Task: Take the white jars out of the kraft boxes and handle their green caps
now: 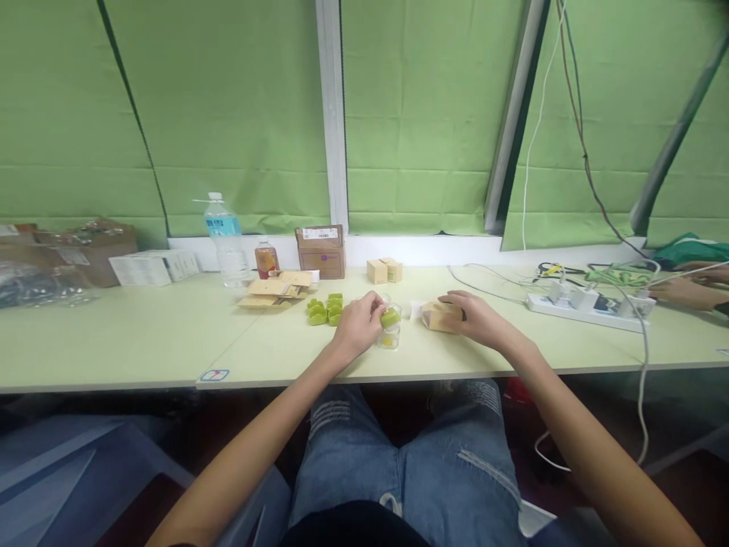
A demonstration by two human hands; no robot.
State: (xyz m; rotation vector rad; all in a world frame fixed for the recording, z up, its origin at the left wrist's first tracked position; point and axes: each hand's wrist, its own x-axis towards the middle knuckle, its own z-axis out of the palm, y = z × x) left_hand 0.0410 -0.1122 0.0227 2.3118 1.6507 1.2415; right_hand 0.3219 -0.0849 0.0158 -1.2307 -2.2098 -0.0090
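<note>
My left hand [360,327] is closed in a pinch at the edge of a small clear container with a green piece [390,317] in it. Just below that, a second clear container [388,340] with something yellow inside stands on the table. My right hand [477,319] curls round the end of a small brown cardboard box [440,317], whose white flap sticks out to the left. Several green, scalloped pieces [326,310] lie together to the left of my left hand.
Flattened brown cartons [276,290] lie at left, near a water bottle [225,239], an amber bottle [266,260] and a brown box [321,252]. Two small boxes [384,270] stand behind. A power strip [589,311] with cables is at right, beside another person's hands [692,289].
</note>
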